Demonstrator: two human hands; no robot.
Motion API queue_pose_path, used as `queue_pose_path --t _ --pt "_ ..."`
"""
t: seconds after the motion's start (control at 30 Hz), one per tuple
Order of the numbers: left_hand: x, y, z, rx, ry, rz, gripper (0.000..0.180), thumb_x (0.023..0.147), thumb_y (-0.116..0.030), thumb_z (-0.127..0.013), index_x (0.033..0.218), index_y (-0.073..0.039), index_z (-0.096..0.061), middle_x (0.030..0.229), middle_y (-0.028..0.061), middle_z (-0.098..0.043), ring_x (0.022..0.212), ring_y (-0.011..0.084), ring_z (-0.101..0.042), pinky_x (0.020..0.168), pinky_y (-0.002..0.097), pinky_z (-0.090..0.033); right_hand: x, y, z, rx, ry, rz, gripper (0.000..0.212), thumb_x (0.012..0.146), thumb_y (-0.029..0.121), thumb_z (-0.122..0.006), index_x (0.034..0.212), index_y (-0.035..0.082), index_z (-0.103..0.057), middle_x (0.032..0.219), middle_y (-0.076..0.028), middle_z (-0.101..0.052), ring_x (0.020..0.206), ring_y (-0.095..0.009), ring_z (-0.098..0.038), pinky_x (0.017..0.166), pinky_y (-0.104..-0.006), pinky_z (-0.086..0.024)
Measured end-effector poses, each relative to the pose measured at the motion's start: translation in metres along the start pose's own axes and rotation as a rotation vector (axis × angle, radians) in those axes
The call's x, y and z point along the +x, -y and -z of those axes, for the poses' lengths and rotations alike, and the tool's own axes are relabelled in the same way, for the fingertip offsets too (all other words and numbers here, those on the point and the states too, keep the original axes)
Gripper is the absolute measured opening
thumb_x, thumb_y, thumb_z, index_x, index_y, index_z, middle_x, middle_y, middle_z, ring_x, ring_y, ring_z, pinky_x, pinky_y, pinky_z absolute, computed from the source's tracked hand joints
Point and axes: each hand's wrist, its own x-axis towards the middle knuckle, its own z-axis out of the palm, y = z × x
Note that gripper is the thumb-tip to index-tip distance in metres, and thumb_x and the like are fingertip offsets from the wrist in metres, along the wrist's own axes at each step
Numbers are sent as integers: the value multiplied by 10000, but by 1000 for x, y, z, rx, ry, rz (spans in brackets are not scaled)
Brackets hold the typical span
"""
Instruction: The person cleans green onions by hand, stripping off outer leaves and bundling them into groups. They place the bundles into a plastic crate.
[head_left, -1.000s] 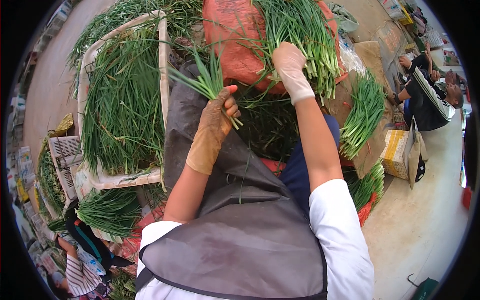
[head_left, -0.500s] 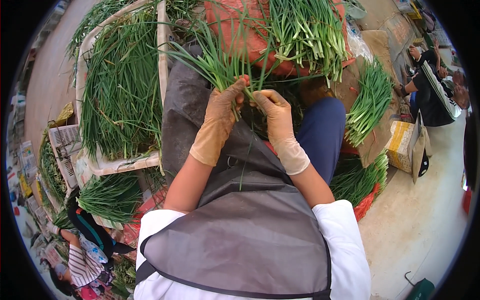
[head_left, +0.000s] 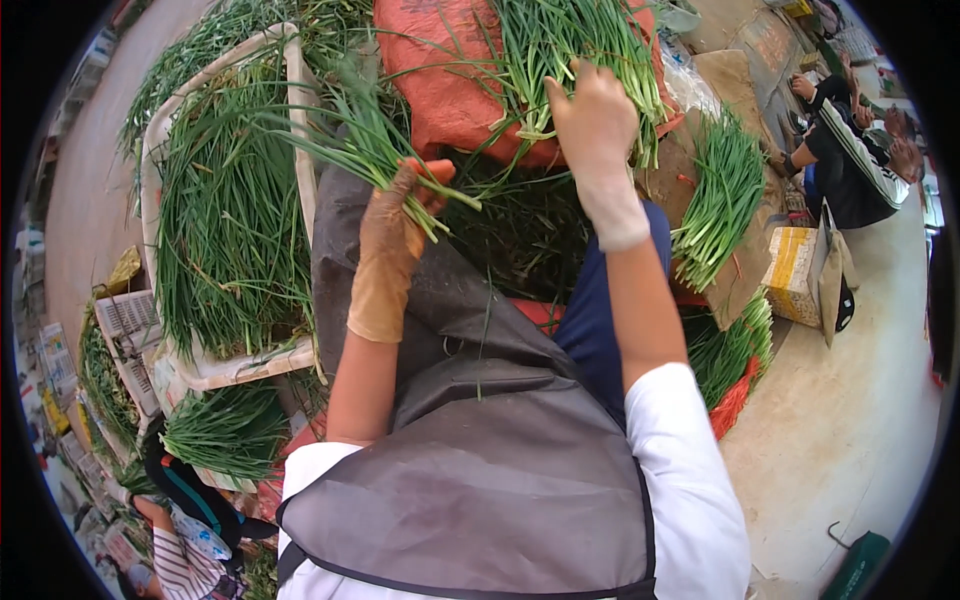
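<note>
My left hand (head_left: pixel 402 200), in a stained, thin glove, is closed around a small bunch of garlic chives (head_left: pixel 360 145). The pale cut ends stick out beside the fingers, and the leaves fan toward the upper left. Over a large pile of garlic chives (head_left: pixel 520 45) on a red sack (head_left: pixel 440 100), my right hand (head_left: pixel 597 125), gloved too, reaches forward. Its thumb stands apart from the fingers, and nothing shows between them. The fingertips lie against the pile and are partly hidden.
A white crate (head_left: pixel 305 180) full of loose chives stands at left. Neat bundles (head_left: pixel 720 195) lie on cardboard at right, above more chives with a red bag (head_left: pixel 735 400). A yellow-taped carton (head_left: pixel 793 275) sits farther right. Other people (head_left: pixel 855 150) sit at far right and lower left.
My right hand has left my left hand and moved up and right to the pile on the sack. My left hand has shifted left and slightly down, still holding its bunch.
</note>
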Motion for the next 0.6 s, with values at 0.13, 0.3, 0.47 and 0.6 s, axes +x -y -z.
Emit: queue_pose_path --t 0.13,0.3,0.47,0.6 --pt "-3 7 8 -238 37 98 209 917 -229 -555 988 -34 -577 726 44 -565 650 145 -528 595 273 -414 29 -21 -32 28 439 -188 199 747 253 -655 826 72 -683 761 -156 -655 783 -280 -655 631 -343 -492" --pt "-12 10 6 -264 84 203 323 935 -258 -531 1151 -20 -500 604 -45 -261 486 57 -271 457 207 -276 -56 13 40 1106 449 -512 128 824 108 -644 877 -7 -662 686 -53 -631 630 -87 -579 571 -228 -440" --pt "-18 29 -2 222 -100 311 296 813 -232 -690 1033 -41 -641 792 -8 -637 495 20 -365 446 183 -270 -113 40 77 1007 943 147 178 804 205 -643 912 66 -669 840 -129 -652 772 -274 -631 701 -333 -497" --pt "-37 16 -3 520 -285 70 184 800 -128 -682 942 -16 -650 716 -4 -603 474 18 -354 444 189 -237 -44 24 56 633 687 34 234 818 321 -606 910 115 -667 848 -130 -651 787 -313 -625 702 -397 -506"
